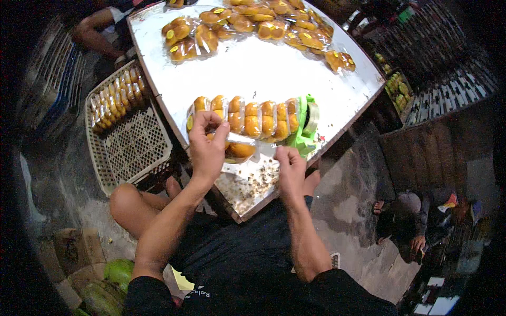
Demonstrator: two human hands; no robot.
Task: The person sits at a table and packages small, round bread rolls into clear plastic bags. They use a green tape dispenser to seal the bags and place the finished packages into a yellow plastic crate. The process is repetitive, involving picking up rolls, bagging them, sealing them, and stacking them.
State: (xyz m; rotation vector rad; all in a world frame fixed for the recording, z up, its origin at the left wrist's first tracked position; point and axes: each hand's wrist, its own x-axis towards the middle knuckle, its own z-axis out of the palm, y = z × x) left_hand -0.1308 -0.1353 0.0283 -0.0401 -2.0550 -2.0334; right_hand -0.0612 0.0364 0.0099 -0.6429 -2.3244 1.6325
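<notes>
A clear plastic bag of golden-brown buns (241, 150) lies near the table's front corner. My left hand (207, 152) is closed on the left part of this bag, thumb and fingers curled together. My right hand (290, 171) is pinched closed just past the bag's right end, below a bright green tape dispenser (301, 141). What sits between its fingertips is too small to make out. Right behind my hands, several bagged buns (252, 120) stand in a row, leaning against each other, the rightmost beside the dispenser.
More bagged buns (271, 29) are heaped along the far side of the white table (237, 68). At the left stands a cream plastic crate (132, 142) partly filled with bagged buns. Another person's leg (97, 34) shows at the far left, and a person (408, 221) is low at the right.
</notes>
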